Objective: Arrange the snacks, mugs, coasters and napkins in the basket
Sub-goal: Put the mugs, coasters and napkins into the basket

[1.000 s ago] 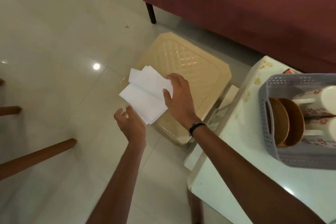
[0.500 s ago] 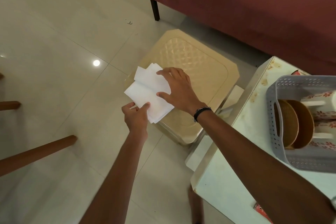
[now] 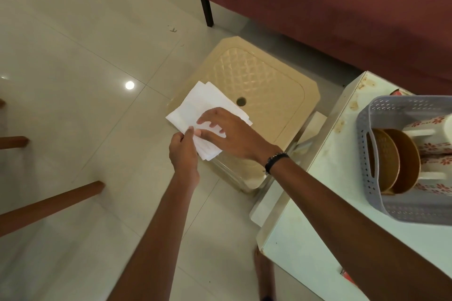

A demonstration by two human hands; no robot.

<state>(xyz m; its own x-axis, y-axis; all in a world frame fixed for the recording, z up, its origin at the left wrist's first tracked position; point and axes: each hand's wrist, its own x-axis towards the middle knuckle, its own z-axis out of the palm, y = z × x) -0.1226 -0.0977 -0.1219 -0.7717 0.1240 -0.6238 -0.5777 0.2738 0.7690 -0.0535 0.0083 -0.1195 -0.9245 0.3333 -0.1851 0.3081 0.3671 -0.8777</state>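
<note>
A loose stack of white napkins lies over the near left corner of a beige plastic stool. My left hand pinches the stack's near edge between thumb and fingers. My right hand rests flat on top of the napkins with its fingers spread. At the right, a grey perforated basket stands on a white table. Inside it, brown round coasters stand on edge beside white mugs with red flowers.
A dark red sofa with a black leg fills the top right. Wooden chair legs reach in from the left over the pale tiled floor. A red packet corner peeks out at the table's near edge.
The napkins came down from the air onto the stool corner. My left hand closed on their near edge, and my right hand flattened on top of the stack.
</note>
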